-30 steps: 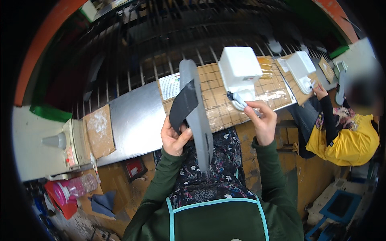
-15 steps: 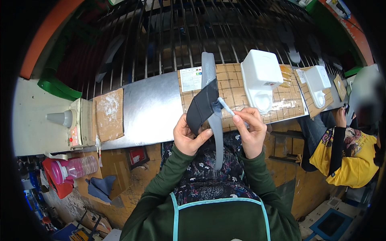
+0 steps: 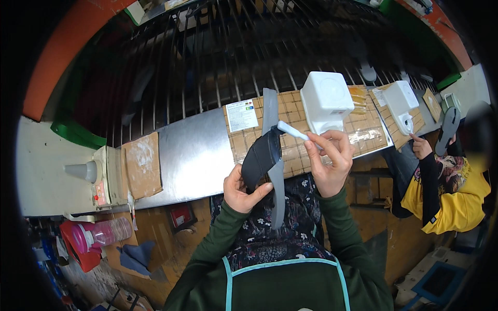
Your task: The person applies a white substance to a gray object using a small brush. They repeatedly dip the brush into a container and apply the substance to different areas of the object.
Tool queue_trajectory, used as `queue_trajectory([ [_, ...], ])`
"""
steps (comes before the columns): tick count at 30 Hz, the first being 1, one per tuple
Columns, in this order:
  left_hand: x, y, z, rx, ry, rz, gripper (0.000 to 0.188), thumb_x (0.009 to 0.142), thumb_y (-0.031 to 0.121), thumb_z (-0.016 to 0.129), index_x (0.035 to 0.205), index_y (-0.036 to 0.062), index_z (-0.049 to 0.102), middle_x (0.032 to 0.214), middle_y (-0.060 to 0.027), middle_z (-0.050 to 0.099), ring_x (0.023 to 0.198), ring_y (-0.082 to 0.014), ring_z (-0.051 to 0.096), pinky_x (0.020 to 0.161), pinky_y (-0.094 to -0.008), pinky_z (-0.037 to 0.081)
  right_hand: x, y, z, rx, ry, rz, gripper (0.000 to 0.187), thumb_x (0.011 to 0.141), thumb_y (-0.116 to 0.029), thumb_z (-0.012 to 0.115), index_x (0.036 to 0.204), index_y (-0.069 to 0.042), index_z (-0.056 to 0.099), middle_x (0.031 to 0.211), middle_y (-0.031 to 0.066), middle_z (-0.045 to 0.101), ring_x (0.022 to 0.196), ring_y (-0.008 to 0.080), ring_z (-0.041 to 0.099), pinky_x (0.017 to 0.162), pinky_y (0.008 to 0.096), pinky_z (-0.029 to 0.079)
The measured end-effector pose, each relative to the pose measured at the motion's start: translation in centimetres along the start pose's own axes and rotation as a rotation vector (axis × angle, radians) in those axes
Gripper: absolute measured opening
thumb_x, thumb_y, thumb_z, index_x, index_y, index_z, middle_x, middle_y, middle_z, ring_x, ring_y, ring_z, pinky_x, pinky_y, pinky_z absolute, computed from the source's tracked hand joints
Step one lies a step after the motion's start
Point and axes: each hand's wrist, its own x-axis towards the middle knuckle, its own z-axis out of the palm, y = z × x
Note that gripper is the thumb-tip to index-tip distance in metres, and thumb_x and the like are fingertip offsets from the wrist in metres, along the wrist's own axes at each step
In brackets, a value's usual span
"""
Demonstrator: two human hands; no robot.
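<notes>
My left hand (image 3: 239, 192) is closed around a slide sandal with a wide black strap (image 3: 257, 160) and a long grey sole (image 3: 278, 202). The sandal is held on edge above the near side of the bench, its sole running away from me. Between thumb and fingers of my right hand (image 3: 332, 159) is a slim white brush (image 3: 293, 130). Its tip meets the upper edge of the black strap on the right side; the bristles are too small to make out. Beyond the sandal, a white plastic dispenser (image 3: 328, 98) stands on the cardboard.
A conveyor of metal rods (image 3: 207, 67) runs behind the bench. To the right sit a second white dispenser (image 3: 402, 101) and a co-worker in a yellow top (image 3: 456, 192), near a grey sole (image 3: 447, 132). At left are stained cardboard (image 3: 142, 166) and a pink-lidded bottle (image 3: 106, 232).
The brush tip has moved from the strap's lower right side up to its upper edge, and the sandal has turned slightly. The co-worker's hand now reaches to the second dispenser.
</notes>
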Motion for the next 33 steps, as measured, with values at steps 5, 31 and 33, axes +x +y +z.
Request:
queue_trajectory([
  [5, 0.0, 0.4, -0.3, 0.015, -0.039, -0.039, 0.035, 0.077, 0.010, 0.081, 0.098, 0.0006, 0.054, 0.087, -0.0035, 0.065, 0.075, -0.0060, 0.060, 0.068, -0.0219, 0.049, 0.8, 0.1, -0.6, -0.070, 0.033, -0.129, 0.023, 0.076, -0.015, 0.079, 0.099, -0.014, 0.076, 0.091, 0.0000, 0.059, 0.066, 0.0104, 0.050, 0.077, 0.0311, 0.028],
  [31, 1.5, 1.7, -1.6, 0.208, -0.106, 0.046, 0.037, 0.074, 0.018, 0.085, 0.092, 0.0021, 0.058, 0.077, 0.0003, 0.062, 0.066, -0.0043, 0.054, 0.059, -0.0200, 0.044, 3.1, 1.1, -4.0, -0.039, -0.344, -0.298, 0.017, 0.075, -0.019, 0.079, 0.091, -0.015, 0.077, 0.085, -0.0035, 0.059, 0.064, 0.0102, 0.046, 0.072, 0.0304, 0.027],
  [33, 1.6, 1.9, -1.7, 0.207, -0.111, 0.050, 0.037, 0.073, 0.018, 0.086, 0.091, 0.0022, 0.058, 0.077, 0.0006, 0.062, 0.065, -0.0044, 0.054, 0.059, -0.0205, 0.044, 3.3, 1.3, -4.1, 0.005, -0.375, -0.288, 0.016, 0.075, -0.020, 0.079, 0.091, -0.016, 0.077, 0.086, -0.0040, 0.059, 0.063, 0.0096, 0.045, 0.072, 0.0302, 0.026],
])
